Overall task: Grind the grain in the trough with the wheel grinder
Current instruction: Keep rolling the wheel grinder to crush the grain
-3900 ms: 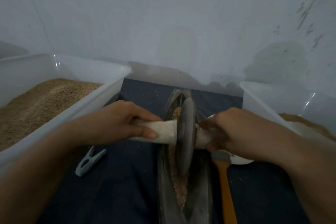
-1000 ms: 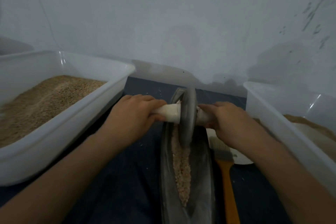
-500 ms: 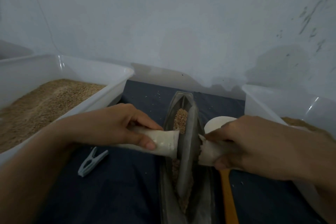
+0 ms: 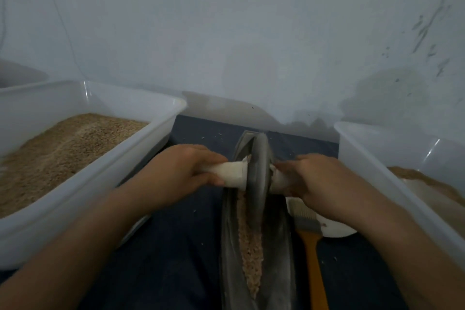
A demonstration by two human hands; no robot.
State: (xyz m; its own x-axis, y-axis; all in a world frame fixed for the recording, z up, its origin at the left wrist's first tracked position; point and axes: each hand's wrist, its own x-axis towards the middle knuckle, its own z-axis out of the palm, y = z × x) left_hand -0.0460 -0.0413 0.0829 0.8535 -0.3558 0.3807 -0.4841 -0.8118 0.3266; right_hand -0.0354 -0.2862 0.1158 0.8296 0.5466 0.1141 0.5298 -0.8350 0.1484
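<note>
Both forearms reached toward 12 o'clock. The left hand curled around a handle at 9 o'clock; the right hand seemingly did likewise at 3 o'clock.

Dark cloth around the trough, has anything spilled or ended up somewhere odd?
A few pale specks lie scattered on the dark cloth, mostly beyond the trough near the wall and some beside it. Otherwise the grain sits in the trough's channel under the wheel grinder. Nothing looks damaged.

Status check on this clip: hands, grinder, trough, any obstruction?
Left hand and right hand each grip a handle. Wheel grinder upright at trough far end, grain behind. Brush alongside, clear.
</note>
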